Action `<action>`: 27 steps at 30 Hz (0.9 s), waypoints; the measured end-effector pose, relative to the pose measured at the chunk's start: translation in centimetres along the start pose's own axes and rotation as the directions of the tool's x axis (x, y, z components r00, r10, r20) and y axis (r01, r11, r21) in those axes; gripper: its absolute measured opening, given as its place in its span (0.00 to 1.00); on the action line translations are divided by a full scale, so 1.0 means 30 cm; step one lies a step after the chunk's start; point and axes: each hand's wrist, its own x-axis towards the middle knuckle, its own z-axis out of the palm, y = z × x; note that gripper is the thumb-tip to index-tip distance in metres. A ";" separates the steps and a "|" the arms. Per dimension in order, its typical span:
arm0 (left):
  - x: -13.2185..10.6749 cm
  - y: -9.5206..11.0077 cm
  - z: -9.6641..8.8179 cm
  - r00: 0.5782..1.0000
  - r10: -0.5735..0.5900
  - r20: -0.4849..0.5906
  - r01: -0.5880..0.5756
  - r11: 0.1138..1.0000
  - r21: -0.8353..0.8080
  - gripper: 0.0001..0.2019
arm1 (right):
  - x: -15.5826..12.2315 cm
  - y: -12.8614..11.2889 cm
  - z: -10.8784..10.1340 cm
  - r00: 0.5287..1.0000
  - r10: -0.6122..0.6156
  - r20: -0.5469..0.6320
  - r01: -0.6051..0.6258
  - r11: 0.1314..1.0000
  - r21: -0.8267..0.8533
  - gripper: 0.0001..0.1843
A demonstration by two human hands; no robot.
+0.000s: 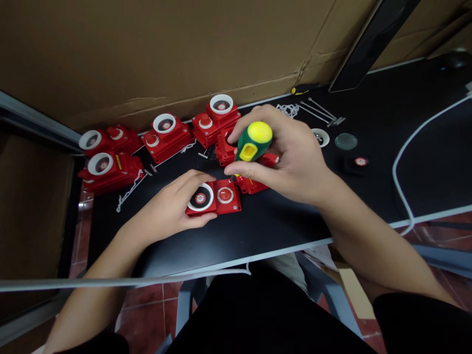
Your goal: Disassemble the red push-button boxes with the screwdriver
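A red box with a white-rimmed round black glass and a red button (227, 197) lies on the black table. Around its left end, my left hand (180, 199) is closed, thumb along the near side and fingers over the far side. My right hand (291, 152) grips a screwdriver (254, 141) with a green and yellow handle. Its tip reaches down to the far right part of the box, near a corner screw; whether it sits in the screw is hard to see. Another red part (252, 184) lies just behind, partly hidden by my right hand.
Several similar red boxes (167, 135) stand along the cardboard wall (177, 49) at the back. Metal rods (319, 112), a white-rimmed ring (321, 137), a glass disc (345, 141) and a small black part (356, 164) lie to the right. A white cable (396, 172) crosses the table's right side.
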 end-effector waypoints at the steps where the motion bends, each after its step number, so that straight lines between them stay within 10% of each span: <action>1: 0.000 -0.001 0.001 1.000 0.001 -0.001 -0.001 1.000 0.000 0.27 | -0.002 -0.002 0.000 1.000 -0.006 -0.008 0.006 0.999 0.037 0.23; 13: -0.003 0.001 -0.009 0.999 0.020 0.036 -0.018 0.998 -0.053 0.30 | -0.016 0.004 -0.003 0.997 0.077 -0.028 -0.072 0.986 0.151 0.20; 22: -0.004 -0.005 0.010 0.994 0.109 -0.007 -0.109 0.991 -0.084 0.28 | -0.014 -0.002 -0.011 0.949 -0.027 0.314 -0.119 0.892 0.437 0.22; 27: -0.010 -0.001 0.017 0.995 0.104 0.010 -0.103 0.993 -0.059 0.31 | -0.011 -0.029 -0.013 0.992 0.019 0.124 -0.046 0.974 0.222 0.27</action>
